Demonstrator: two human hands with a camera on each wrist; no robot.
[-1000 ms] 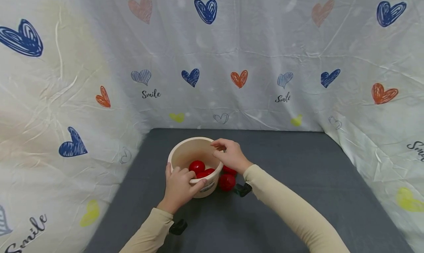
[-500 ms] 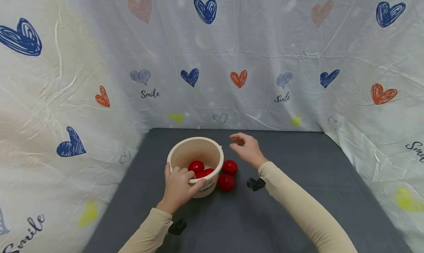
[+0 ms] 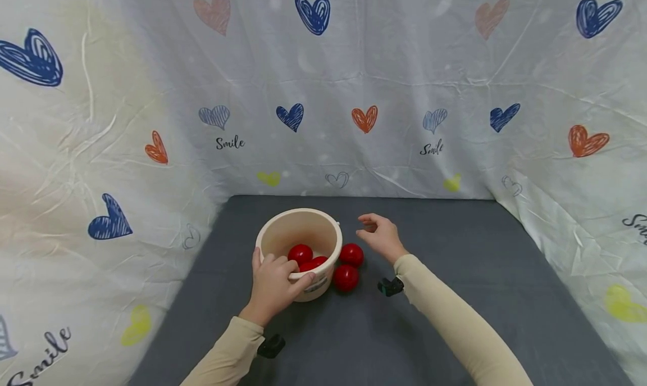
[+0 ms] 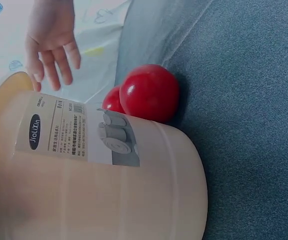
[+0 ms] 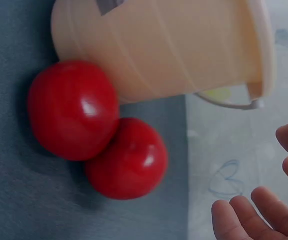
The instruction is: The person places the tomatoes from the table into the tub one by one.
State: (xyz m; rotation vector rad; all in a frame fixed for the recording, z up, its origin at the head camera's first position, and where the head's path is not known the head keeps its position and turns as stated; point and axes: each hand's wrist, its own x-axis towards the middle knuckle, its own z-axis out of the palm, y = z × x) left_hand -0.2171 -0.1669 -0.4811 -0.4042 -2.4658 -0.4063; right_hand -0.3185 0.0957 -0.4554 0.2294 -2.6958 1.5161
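A cream plastic bucket (image 3: pixel 300 224) stands on the dark grey table, with several glossy red round fruits (image 3: pixel 300 254) inside it. My left hand (image 3: pixel 273 285) grips its near left rim, thumb outside and fingers bent over the edge. Two more red fruits lie against the bucket's right side, the nearer one (image 3: pixel 346 277) and the farther one (image 3: pixel 351 254); the right wrist view shows them touching. Above and right of that pair hovers my right hand (image 3: pixel 382 237), fingers loosely bent and holding nothing. A printed label (image 4: pixel 79 130) shows on the bucket's side in the left wrist view.
A pale cloth (image 3: pixel 333 82) printed with hearts hangs behind the table and along both sides. The bucket's thin handle (image 5: pixel 226 104) hangs at its far side. Dark wrist cameras (image 3: pixel 272 346) sit on both wrists.
My right hand has left the bucket's right rim and moved right, then slightly down. The left hand, the bucket and the two fruits beside it stay in place.
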